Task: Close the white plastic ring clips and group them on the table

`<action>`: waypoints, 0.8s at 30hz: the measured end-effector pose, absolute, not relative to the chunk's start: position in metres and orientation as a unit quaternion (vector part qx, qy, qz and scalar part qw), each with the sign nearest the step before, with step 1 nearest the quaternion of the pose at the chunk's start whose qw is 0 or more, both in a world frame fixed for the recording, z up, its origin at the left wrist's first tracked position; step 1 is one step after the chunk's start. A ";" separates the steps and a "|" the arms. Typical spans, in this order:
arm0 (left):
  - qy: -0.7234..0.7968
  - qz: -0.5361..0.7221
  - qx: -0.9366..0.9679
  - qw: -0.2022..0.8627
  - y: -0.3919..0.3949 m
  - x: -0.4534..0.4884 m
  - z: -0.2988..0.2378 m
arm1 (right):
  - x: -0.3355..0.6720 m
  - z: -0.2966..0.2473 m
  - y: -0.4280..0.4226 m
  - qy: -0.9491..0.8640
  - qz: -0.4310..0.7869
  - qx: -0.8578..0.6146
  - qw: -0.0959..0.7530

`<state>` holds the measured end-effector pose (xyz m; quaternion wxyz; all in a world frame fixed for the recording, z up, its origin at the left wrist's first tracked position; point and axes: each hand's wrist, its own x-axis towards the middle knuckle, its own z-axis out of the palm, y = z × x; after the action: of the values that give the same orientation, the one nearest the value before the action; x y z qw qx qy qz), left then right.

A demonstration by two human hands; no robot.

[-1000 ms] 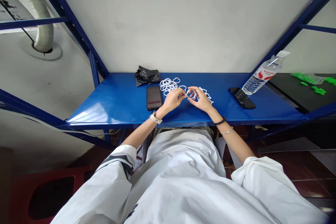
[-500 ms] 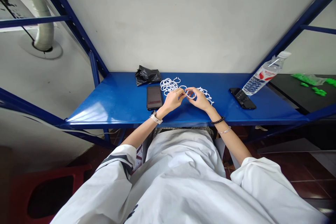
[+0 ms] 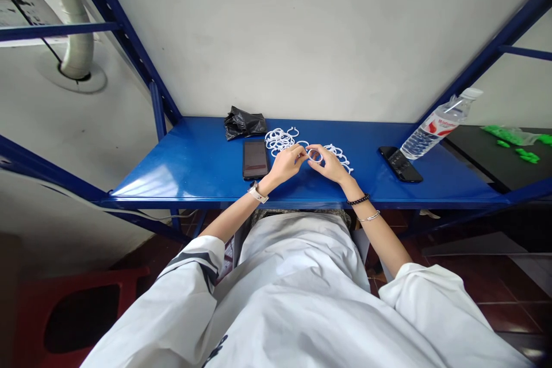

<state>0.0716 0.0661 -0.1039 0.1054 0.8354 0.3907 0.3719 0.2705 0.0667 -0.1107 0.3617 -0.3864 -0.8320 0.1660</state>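
Observation:
My left hand [image 3: 284, 165] and my right hand [image 3: 331, 165] meet over the blue shelf [image 3: 194, 172], both pinching one white plastic ring [image 3: 314, 154] between their fingertips. A loose pile of several white rings [image 3: 279, 139] lies just behind the left hand. More white rings [image 3: 340, 155] lie behind the right hand. A watch sits on my left wrist, and a bead bracelet and a thin bangle on my right.
A dark phone [image 3: 255, 159] lies left of my hands, a second phone [image 3: 401, 164] to the right. A crumpled black bag [image 3: 244, 123] sits at the back. A water bottle [image 3: 437, 125] leans at the right. Green parts [image 3: 515, 144] lie on a black surface far right.
The view has tilted slightly, so everything sits a little lower. Both hands stay together on the ring with only small finger movements.

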 end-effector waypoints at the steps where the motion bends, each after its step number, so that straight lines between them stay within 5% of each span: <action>1: 0.391 0.371 0.835 0.107 0.066 0.072 -0.104 | 0.271 -0.110 0.067 -0.831 0.171 -0.386 0.362; 24: 0.311 0.348 0.871 0.156 0.064 0.072 -0.106 | 0.266 -0.135 0.020 -0.783 0.119 -0.498 0.352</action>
<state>0.0719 0.0644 -0.1064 0.1558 0.8707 0.3107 0.3480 0.2662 0.0201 -0.1346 0.3525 -0.4982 -0.7832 0.1188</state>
